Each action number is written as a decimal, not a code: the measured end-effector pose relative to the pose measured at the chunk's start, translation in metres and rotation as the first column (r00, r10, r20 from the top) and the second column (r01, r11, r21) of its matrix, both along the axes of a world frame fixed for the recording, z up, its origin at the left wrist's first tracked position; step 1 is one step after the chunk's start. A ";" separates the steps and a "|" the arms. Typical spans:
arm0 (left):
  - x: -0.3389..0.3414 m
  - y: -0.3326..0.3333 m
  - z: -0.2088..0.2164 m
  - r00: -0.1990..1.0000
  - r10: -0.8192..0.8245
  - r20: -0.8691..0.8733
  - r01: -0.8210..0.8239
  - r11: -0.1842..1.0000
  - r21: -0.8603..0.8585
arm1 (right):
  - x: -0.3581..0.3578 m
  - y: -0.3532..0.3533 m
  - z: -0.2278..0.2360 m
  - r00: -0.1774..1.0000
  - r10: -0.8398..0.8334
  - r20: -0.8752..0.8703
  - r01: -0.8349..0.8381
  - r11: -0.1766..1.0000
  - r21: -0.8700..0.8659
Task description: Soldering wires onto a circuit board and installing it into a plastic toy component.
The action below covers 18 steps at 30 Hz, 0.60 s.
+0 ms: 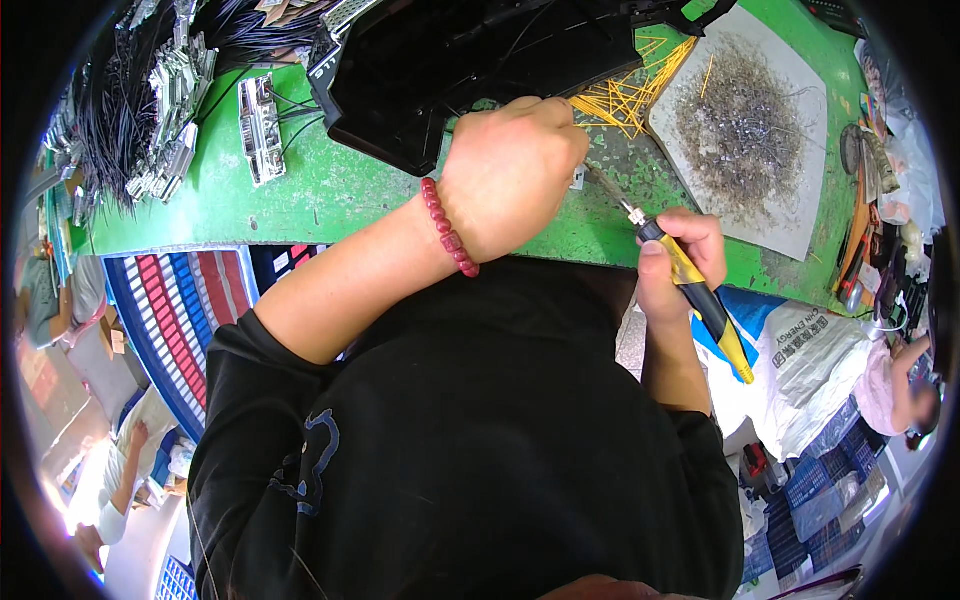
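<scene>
A green counter point(220, 205) with worn, scuffed paint stretched across the workroom, and past its near edge on the right lay a white sack point(805, 360). Farther off beyond that sack, a person in a pink top point(880, 390) showed small near the rim of the view.

The right hand point(682, 255) was over the counter's near edge, right of the middle, its thumb and fingers pinching the handle of a yellow-and-black soldering iron point(722, 325). The handle's butt reached out past that edge, while the metal tip slanted inward, close to the left hand point(520, 165). That hand was bent with its back turned upward; its fingertips were hidden, so whether they gripped anything could not be told. A red bead bracelet point(445, 228) circled its wrist.

Just beyond the left hand, toward the far edge, sat a large black housing point(470, 70). Thin yellow strips point(625, 100) lay scattered to its right, beside a pale board point(808, 190) heaped with fine clippings point(740, 120) toward the counter's right edge. Toward the left end, a silver metal part point(261, 130) lay apart from a pile of black wires point(105, 130).
</scene>
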<state>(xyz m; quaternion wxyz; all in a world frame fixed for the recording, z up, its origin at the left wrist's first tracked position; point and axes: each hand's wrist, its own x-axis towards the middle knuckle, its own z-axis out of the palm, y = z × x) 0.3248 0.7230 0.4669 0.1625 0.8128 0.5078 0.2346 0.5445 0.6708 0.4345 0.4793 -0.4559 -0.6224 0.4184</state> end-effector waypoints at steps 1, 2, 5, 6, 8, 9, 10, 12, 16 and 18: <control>0.000 0.000 0.000 1.000 0.000 0.004 0.000 1.000 0.005 | -0.001 -0.001 -0.001 0.999 -0.037 -0.027 0.037 0.999 0.008; 0.000 0.000 0.000 1.000 0.000 0.004 0.000 1.000 0.005 | -0.002 -0.001 -0.002 0.996 -0.074 -0.055 0.075 0.997 0.014; 0.000 0.000 0.000 1.000 -0.003 0.011 0.003 1.000 0.010 | -0.003 -0.001 0.001 0.996 -0.073 -0.057 0.074 0.997 0.013; 0.001 0.000 -0.001 1.000 -0.002 0.009 0.001 1.000 0.014 | -0.003 0.000 0.001 0.995 -0.074 -0.061 0.075 0.997 0.014; 0.002 0.000 -0.001 1.000 -0.001 0.006 0.001 1.000 0.019 | -0.016 0.000 0.009 0.987 -0.109 -0.120 0.108 0.994 -0.017; 0.002 -0.001 -0.001 1.000 0.008 0.017 -0.009 1.000 0.028 | -0.021 0.001 0.012 0.973 -0.144 -0.178 0.137 0.989 -0.050; 0.003 -0.001 -0.001 0.999 0.017 0.028 -0.018 0.999 0.037 | -0.021 0.003 0.013 0.988 -0.096 -0.121 0.092 0.995 -0.041; 0.003 -0.002 -0.003 0.999 0.023 0.040 -0.025 0.998 0.050 | -0.017 0.004 0.012 0.999 -0.005 0.054 0.010 0.996 -0.087; 0.002 -0.005 -0.004 0.997 0.054 0.060 -0.057 0.998 0.041 | -0.030 0.024 0.012 0.969 0.035 0.245 -0.075 0.985 0.155; 0.003 -0.006 -0.006 0.996 0.061 0.071 -0.064 0.997 0.044 | -0.034 0.028 0.014 0.966 0.055 0.254 -0.104 0.977 0.184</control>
